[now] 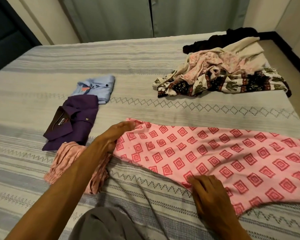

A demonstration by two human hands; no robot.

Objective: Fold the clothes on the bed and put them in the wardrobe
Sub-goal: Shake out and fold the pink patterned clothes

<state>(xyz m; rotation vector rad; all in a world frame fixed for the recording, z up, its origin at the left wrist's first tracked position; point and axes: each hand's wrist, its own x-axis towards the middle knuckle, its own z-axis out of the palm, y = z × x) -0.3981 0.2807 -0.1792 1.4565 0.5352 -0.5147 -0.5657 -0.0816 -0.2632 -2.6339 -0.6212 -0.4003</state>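
Note:
A pink cloth with red diamond print (215, 158) lies spread flat across the near right of the bed (145, 66). My left hand (114, 135) pinches its far left corner. My right hand (206, 187) presses on its near edge with the fingers curled onto the fabric. To the left lie a folded purple shirt (73, 120), a folded light blue shirt (95, 89) behind it, and a folded pale pink garment (68, 161) partly under my left forearm. A heap of unfolded clothes (220, 70) sits at the far right.
Grey-green wardrobe doors (128, 18) stand beyond the far edge of the bed. A dark floor strip (293, 56) runs along the bed's right side. My knee in grey fabric (100, 226) rests at the near edge.

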